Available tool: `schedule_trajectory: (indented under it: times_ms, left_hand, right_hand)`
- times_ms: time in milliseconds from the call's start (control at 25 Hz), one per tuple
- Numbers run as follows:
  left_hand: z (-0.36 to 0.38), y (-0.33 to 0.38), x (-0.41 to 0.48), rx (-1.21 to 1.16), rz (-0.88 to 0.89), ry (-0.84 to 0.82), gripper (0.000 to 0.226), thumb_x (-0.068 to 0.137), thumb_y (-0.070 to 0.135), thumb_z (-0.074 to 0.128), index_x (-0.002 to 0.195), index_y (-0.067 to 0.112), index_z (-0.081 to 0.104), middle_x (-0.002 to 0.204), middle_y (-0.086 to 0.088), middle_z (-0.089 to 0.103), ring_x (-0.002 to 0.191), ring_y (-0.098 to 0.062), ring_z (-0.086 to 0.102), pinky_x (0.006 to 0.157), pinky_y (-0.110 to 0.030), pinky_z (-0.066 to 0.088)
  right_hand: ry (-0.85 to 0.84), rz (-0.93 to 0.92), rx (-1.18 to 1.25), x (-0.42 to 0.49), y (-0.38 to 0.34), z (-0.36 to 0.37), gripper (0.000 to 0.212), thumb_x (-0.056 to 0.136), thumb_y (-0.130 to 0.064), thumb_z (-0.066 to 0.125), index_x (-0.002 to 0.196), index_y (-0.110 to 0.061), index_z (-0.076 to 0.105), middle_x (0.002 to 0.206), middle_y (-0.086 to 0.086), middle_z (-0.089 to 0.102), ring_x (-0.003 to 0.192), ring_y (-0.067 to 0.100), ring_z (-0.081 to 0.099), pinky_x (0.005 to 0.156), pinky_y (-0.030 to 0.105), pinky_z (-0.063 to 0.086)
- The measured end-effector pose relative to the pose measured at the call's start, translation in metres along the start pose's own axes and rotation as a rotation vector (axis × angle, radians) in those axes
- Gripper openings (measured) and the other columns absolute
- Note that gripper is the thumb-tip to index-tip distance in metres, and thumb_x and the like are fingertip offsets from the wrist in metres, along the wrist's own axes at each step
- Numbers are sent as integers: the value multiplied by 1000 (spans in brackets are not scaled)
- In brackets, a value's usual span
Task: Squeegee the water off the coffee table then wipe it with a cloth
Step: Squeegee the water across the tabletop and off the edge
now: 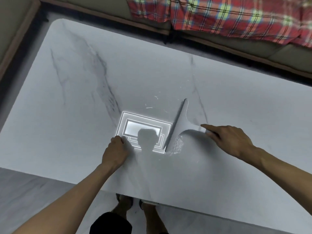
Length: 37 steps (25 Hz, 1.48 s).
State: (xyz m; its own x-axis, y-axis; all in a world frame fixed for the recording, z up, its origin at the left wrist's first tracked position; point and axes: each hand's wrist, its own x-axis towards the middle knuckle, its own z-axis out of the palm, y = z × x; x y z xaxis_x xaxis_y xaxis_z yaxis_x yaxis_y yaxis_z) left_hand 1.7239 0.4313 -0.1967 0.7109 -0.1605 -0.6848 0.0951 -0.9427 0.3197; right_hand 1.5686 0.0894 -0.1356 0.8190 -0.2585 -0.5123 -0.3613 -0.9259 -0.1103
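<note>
A white marble-look coffee table (118, 78) fills the head view. My right hand (231, 139) grips the handle of a white squeegee (180, 120), index finger stretched along it. Its long blade stands on the tabletop, running from upper right to lower left. A small pool of water (176, 146) gathers beside the blade's near end, and thin streaks of water (156, 100) lie further out. My left hand (116, 151) rests on the table left of the blade, fingers curled, holding nothing. No cloth is in view.
A sofa (152, 24) with a red plaid blanket (228, 16) runs along the table's far side, and another sofa section (15, 27) sits at the left. My feet (131, 205) stand on the grey floor at the table's near edge. A ceiling light reflects on the tabletop (143, 130).
</note>
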Motion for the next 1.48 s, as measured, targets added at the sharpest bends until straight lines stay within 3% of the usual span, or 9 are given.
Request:
schedule_trajectory:
  times_ms: [280, 400, 520, 840, 1000, 1160, 1280, 1360, 1480]
  left_hand:
    - [-25, 54, 77, -2, 181, 123, 12, 89, 12, 46, 92, 3, 53, 106, -16, 53, 99, -34, 55, 85, -40, 47]
    - [-35, 65, 119, 226, 310, 81, 28, 76, 9, 54, 103, 2, 51, 117, -21, 44, 112, -38, 44, 98, -39, 39]
    - [-37, 72, 141, 320, 293, -59, 43, 79, 14, 53, 119, 1, 43, 137, -35, 31, 132, -48, 28, 111, -45, 30]
    - [-43, 93, 154, 278, 167, -304, 69, 84, 15, 44, 147, 6, 17, 149, -44, -12, 142, -54, -11, 120, -50, 5]
    - [-43, 98, 153, 273, 139, -311, 74, 82, 17, 45, 149, 9, 14, 147, -46, -14, 140, -58, -13, 119, -52, 2]
    - [-38, 101, 153, 273, 116, -278, 71, 83, 14, 41, 148, 6, 14, 145, -49, -13, 139, -60, -11, 119, -54, 3]
    - [-30, 93, 149, 271, 122, -167, 60, 85, 7, 34, 144, 1, 22, 146, -50, -4, 140, -59, -4, 119, -53, 6]
    - [-20, 86, 142, 275, 154, -83, 57, 86, 5, 29, 143, 2, 25, 146, -46, 11, 140, -58, 6, 119, -52, 9]
    - [1, 74, 120, 275, 167, -40, 63, 81, 1, 32, 143, 1, 28, 138, -36, 33, 132, -53, 25, 116, -48, 21]
  right_hand:
    - [155, 193, 574, 118, -53, -63, 50, 102, -48, 30, 148, -28, 36, 119, 14, 66, 108, 37, 59, 93, 38, 45]
    - [202, 177, 557, 205, -74, -98, 42, 105, -38, 28, 143, -25, 39, 106, 14, 63, 101, 39, 57, 74, 38, 50]
    - [191, 243, 586, 273, -86, -113, 36, 104, -31, 26, 137, -32, 40, 99, 3, 50, 77, 22, 44, 51, 23, 27]
    - [72, 230, 373, 212, -74, -68, 44, 105, -37, 25, 149, -32, 27, 97, 19, 69, 83, 41, 61, 74, 40, 49]
    - [-105, 315, 362, 132, -55, -66, 46, 103, -46, 24, 149, -42, 25, 82, 8, 69, 71, 30, 63, 73, 39, 54]
    - [30, 341, 439, 143, -29, -91, 47, 103, -45, 31, 148, -31, 38, 107, 13, 70, 95, 37, 64, 86, 38, 51]
    - [120, 466, 591, 203, -13, -113, 35, 104, -37, 29, 132, -32, 50, 96, 17, 58, 73, 36, 59, 55, 31, 45]
    - [118, 538, 677, 233, -7, -120, 28, 102, -29, 24, 90, -31, 50, 91, 18, 52, 61, 32, 51, 42, 26, 35]
    - [44, 504, 588, 228, -9, -104, 18, 99, -17, 23, 106, -18, 40, 94, 23, 56, 57, 33, 54, 37, 28, 40]
